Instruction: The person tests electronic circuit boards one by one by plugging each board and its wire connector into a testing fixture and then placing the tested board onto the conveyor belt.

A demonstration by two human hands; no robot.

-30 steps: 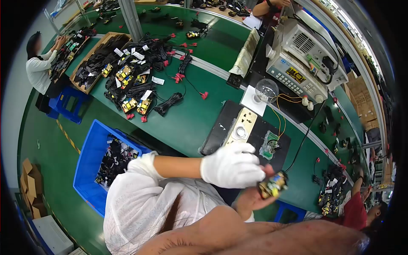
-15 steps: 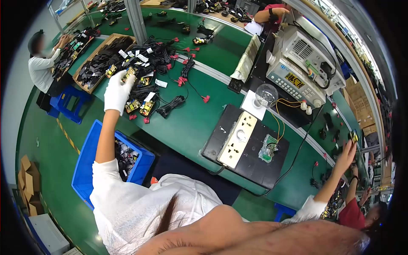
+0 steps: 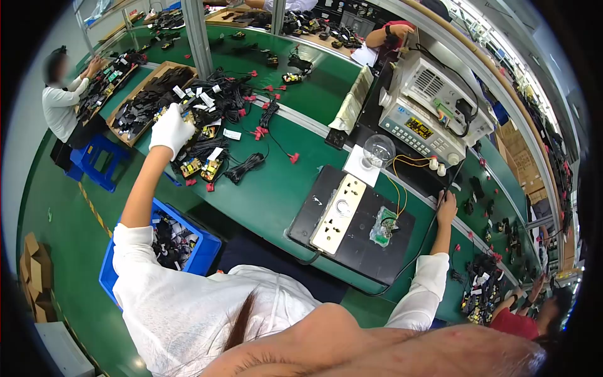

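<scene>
Green flat workbench (image 3: 264,201): my white-gloved left hand (image 3: 171,132) meets yellow circuit boards (image 3: 210,169) at ten o'clock, likely heaped for reach; bare right hand (image 3: 447,208), three o'clock. I discern neither grip.

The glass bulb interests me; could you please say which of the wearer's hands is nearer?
Right. The right hand is right of the glass bulb and lower in the picture; the left hand is farther off to its left, at the pile of cables and boards.

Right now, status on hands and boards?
Gloved left hand at the circuit boards, grip unclear. Bare right hand near bench instrument. Black cables crowd the boards.
</scene>
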